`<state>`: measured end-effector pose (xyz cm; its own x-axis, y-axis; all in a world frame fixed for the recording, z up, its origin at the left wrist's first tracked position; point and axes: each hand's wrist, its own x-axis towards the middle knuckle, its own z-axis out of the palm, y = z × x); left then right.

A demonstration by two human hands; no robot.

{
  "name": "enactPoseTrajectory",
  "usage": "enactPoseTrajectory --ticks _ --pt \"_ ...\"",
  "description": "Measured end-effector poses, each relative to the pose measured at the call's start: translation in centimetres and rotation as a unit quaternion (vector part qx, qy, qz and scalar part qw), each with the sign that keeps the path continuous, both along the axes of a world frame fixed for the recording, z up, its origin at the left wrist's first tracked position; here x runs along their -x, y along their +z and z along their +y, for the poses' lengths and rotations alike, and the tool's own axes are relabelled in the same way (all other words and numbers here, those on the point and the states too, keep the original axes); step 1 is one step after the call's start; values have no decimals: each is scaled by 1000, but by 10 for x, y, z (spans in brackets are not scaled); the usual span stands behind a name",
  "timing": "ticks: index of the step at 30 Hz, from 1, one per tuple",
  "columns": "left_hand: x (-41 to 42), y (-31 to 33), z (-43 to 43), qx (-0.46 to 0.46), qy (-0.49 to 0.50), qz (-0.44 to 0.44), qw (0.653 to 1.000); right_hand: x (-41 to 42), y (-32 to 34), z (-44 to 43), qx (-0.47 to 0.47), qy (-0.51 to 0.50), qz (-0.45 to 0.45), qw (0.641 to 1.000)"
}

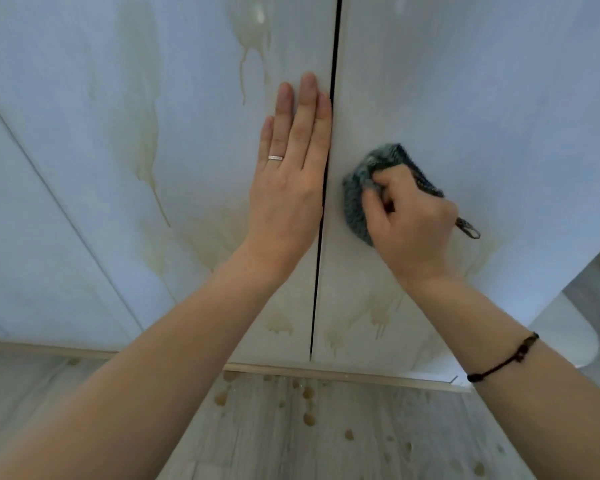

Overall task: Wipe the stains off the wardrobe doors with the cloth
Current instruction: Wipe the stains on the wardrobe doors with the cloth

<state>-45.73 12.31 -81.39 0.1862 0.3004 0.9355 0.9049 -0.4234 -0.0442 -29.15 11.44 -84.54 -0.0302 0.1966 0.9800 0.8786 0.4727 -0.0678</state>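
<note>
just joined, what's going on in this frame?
A person is cleaning a white wardrobe. The right hand grips a bunched grey-blue cloth against the right door, just beside the gap between the doors. The left hand lies flat, fingers straight, on the left door. Yellowish drip stains still run down both doors, and drops of the same colour spot the floor below.

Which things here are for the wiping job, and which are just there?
For the job: cloth, right hand gripping it, left hand flat on the left door, right door, yellowish stains.
Just there: spotted floor, ring, bracelet.
</note>
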Motion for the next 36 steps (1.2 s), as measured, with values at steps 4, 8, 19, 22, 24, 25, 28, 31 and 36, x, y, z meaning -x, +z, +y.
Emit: enactPoseTrajectory --ticks 4,8,19,22,24,25,28,31,36 --pt "9 -19 -4 6 -3 48 999 18 -45 6 -15 12 -26 999" --pt "15 -32 -13 51 15 82 995 20 -186 4 126 47 -225 965" --pt "14 -53 -18 91 63 126 986 28 -175 -1 170 30 -200 965" --pt "11 -52 -21 93 64 129 985 30 -109 3 81 38 -113 990" --pt "13 -50 -25 109 63 132 983 31 -96 2 77 35 -89 992" --pt "15 -48 -29 122 62 131 982 31 -102 -1 100 48 -111 988" --pt "18 -43 -40 157 61 147 975 19 -166 -12 228 85 -233 941" --pt "22 -45 -44 183 60 171 966 -2 -221 -21 364 97 -315 871" --pt "29 -54 -51 203 49 179 961 11 -196 -10 277 110 -280 912"
